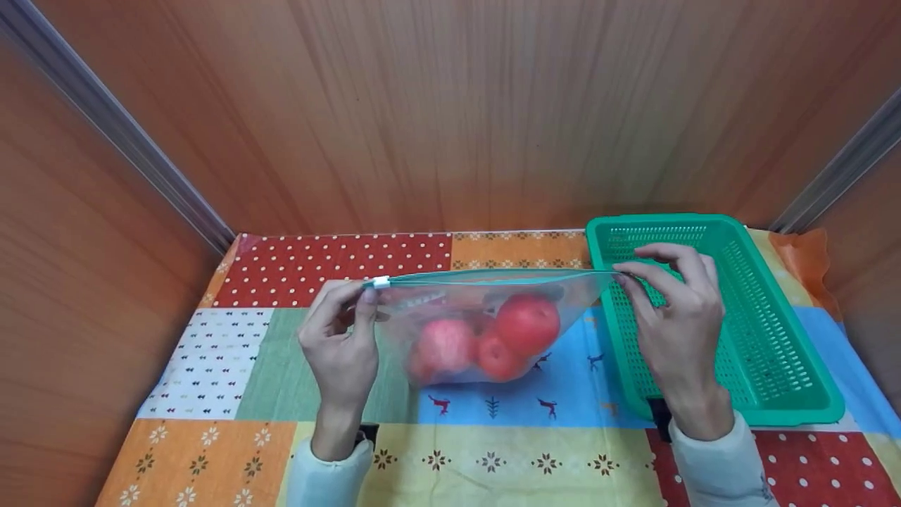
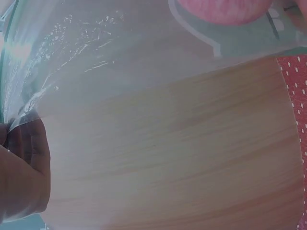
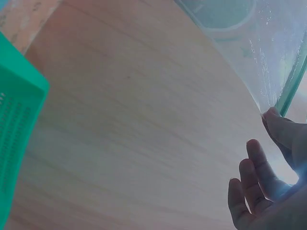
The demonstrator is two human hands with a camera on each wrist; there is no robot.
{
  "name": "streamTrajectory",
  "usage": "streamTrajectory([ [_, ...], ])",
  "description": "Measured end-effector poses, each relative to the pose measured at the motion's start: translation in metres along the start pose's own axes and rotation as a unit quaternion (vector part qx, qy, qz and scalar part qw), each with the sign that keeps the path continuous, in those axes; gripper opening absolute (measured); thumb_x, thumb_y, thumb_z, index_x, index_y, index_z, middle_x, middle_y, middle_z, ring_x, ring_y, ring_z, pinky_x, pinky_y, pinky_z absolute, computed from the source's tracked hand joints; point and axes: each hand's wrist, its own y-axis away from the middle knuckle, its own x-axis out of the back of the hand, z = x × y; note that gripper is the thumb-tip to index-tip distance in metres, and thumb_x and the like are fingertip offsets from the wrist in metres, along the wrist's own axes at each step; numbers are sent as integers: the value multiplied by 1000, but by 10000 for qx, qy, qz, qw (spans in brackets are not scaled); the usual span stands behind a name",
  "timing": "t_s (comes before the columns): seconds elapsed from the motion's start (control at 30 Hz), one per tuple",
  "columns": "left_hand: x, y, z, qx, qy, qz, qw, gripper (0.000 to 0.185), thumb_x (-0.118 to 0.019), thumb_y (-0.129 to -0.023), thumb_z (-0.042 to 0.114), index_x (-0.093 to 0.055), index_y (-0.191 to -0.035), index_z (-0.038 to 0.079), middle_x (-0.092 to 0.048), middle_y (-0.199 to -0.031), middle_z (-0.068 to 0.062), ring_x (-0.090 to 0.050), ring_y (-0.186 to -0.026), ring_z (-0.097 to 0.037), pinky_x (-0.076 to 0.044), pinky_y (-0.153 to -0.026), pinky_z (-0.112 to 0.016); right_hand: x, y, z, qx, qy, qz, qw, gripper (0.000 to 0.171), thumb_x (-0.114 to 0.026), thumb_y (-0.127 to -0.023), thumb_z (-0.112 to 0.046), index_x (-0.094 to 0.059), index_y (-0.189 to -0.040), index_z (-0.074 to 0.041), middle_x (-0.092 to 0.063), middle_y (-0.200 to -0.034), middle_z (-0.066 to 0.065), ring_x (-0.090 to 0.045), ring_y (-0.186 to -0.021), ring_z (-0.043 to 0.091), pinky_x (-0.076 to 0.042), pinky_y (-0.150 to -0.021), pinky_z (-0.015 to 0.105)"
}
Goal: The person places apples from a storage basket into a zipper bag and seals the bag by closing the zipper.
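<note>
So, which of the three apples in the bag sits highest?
The big red apple on the right, nearest the right hand. The paler pink apple and the small red apple lie lower.

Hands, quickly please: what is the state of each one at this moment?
Left hand: pinches the zip bag at its slider end.
Right hand: pinches the bag's other top corner, over the green basket.

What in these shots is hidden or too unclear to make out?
- Head view: exact count of apples in the bag; they overlap behind cloudy plastic.
- Head view: part of the basket floor, behind the right hand.
- Left wrist view: the left hand is cut off by the edge.
- Right wrist view: the basket runs off the left edge.
</note>
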Motion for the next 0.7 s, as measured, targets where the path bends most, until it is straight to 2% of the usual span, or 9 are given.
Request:
streamTrajectory([
  [0.27,-6,0,-1,117,187,-162,9996,14,-72,-94,-8,-72,-108,-9,-71,-94,-14,-73,-81,-12,-61,-74,-24,10,-1,-4,-151,-198,435,9987,26,-87,-81,6,-82,-106,0,-70,-118,20,-51,-115,9,-40,-96,24],
  [0.5,-15,1,-3,240,370,-183,9989,13,-71,-96,-5,-72,-109,-8,-71,-94,-14,-72,-79,-11,-61,-77,-22,19,-5,-2,-283,-176,506,9982,27,-86,-81,7,-82,-107,0,-70,-120,21,-48,-116,3,-38,-97,22],
  [0.7,-22,2,-3,285,570,-272,9976,12,-70,-98,-2,-71,-107,-9,-68,-91,-15,-71,-76,-11,-61,-73,-22,21,-8,1,-299,-157,543,9980,26,-86,-81,7,-82,-105,1,-70,-119,22,-47,-116,1,-36,-96,24],
])
